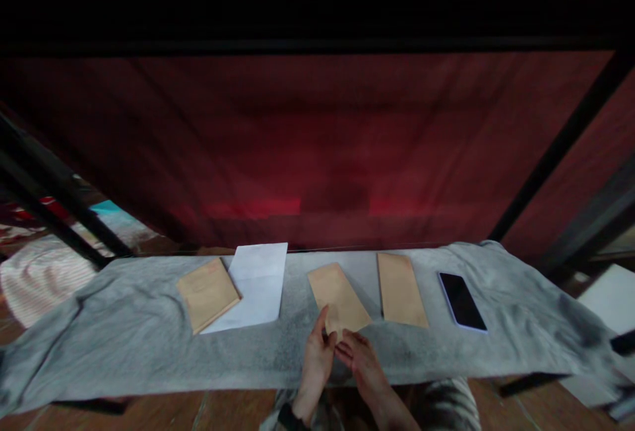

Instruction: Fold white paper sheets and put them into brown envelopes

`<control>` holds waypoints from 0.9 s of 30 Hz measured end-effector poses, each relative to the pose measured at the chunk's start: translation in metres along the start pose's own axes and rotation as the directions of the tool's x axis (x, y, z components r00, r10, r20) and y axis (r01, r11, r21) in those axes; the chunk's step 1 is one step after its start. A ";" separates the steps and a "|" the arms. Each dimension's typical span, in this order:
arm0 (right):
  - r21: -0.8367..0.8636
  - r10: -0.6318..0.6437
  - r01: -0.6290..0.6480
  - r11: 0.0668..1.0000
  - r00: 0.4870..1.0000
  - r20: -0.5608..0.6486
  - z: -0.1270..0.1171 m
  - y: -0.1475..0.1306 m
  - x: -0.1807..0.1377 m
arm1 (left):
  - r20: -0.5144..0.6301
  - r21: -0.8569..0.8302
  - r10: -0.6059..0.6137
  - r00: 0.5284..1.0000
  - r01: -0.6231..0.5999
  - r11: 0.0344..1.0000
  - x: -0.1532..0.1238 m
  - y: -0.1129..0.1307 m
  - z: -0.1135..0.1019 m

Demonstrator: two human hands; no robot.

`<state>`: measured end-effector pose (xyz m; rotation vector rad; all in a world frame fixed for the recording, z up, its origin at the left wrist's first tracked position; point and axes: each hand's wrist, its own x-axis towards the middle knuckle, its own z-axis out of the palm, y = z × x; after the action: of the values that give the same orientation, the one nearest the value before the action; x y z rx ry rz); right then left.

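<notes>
A brown paper envelope [342,295] slants over the cloth in front of me. At its near end my left hand [317,352] grips the edge, thumb on top and fingers underneath. My right hand [362,358] has its fingertips closed on the same near edge, beside the left fingertips. A paler patch shows on the envelope near the left thumb; what it is, I cannot make out. Another brown envelope [401,289] lies flat to the right. To the left, a stack of brown envelopes [208,292] partly covers a white paper sheet [255,285].
A phone [463,302] with a dark screen lies at the right. Grey cloth [139,332] covers the narrow table. Beyond its far edge hangs a red curtain [238,153] behind a dark frame. Striped fabric [44,279] is at the far left.
</notes>
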<state>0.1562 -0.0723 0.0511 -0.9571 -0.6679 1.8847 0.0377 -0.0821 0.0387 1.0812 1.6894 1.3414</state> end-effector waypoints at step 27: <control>-0.681 -0.436 0.524 -0.511 0.524 0.731 -0.050 0.017 0.007 | 0.357 0.852 0.274 0.893 -0.432 0.296 0.105 -0.014 0.024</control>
<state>0.1879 -0.0706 0.0084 -0.9471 -2.3387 -0.0640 0.0151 0.0223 0.0169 2.2586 2.1944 0.3309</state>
